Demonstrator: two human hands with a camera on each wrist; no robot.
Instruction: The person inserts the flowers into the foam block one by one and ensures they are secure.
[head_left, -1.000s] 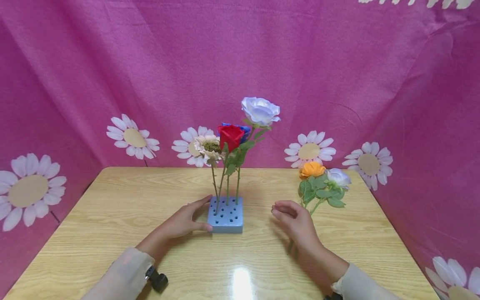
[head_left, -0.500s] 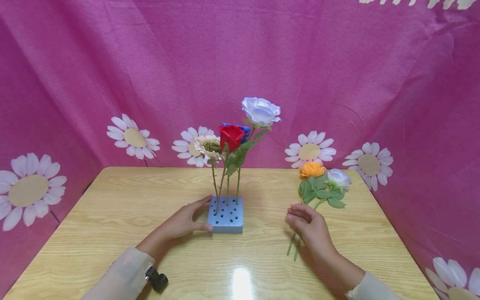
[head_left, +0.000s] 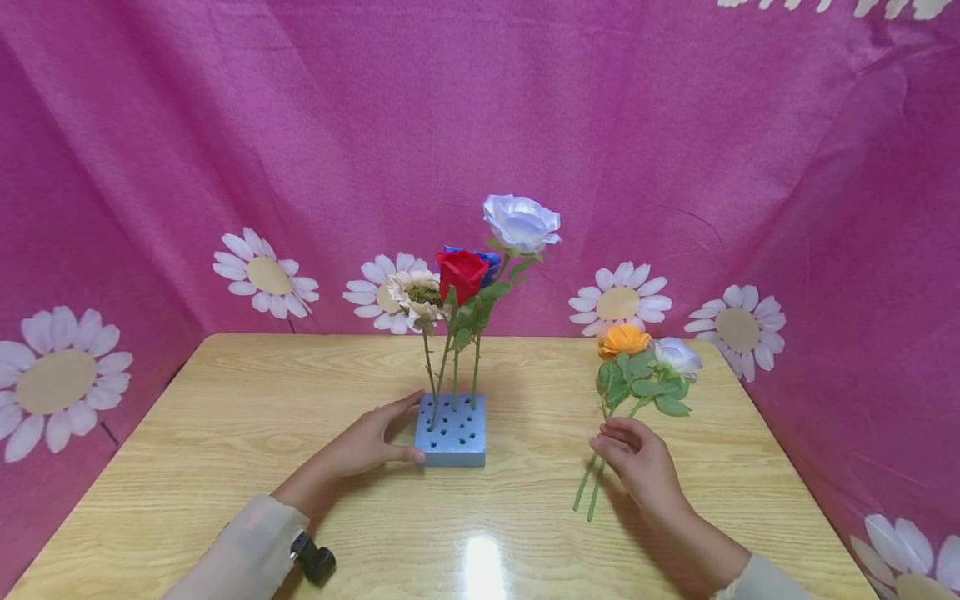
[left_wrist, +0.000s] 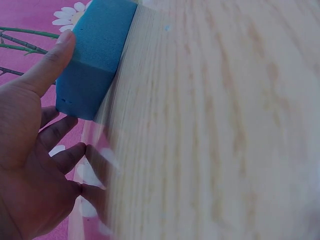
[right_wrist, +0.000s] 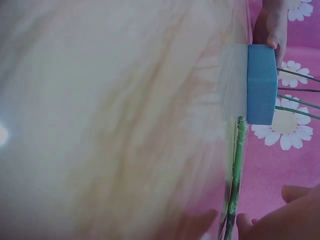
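Note:
A blue foam block (head_left: 451, 432) with rows of holes stands on the table, several flower stems upright in it. Its flowers are a red rose (head_left: 462, 275), a pale lavender rose (head_left: 522, 223), a cream daisy-like flower (head_left: 416, 296) and a blue flower (head_left: 491, 260) mostly behind the red one. My left hand (head_left: 366, 442) holds the block's left side, thumb at the front corner and index finger at the back. My right hand (head_left: 643, 467) is over the stems of an orange rose (head_left: 625, 340) and a lavender flower (head_left: 677, 357) lying flat. Its thumb and fingers are apart beside the stems (right_wrist: 236, 182).
The wooden table (head_left: 247, 392) meets a magenta cloth (head_left: 360, 125) printed with white daisies at the back and sides. A black wrist camera (head_left: 315, 560) sits on the left sleeve. Bare tabletop lies between the foam block and the loose flowers.
My right hand has moved right and slightly toward me, from left of the loose stems to over them, uncovering their lower ends. The left hand and the foam block have stayed still.

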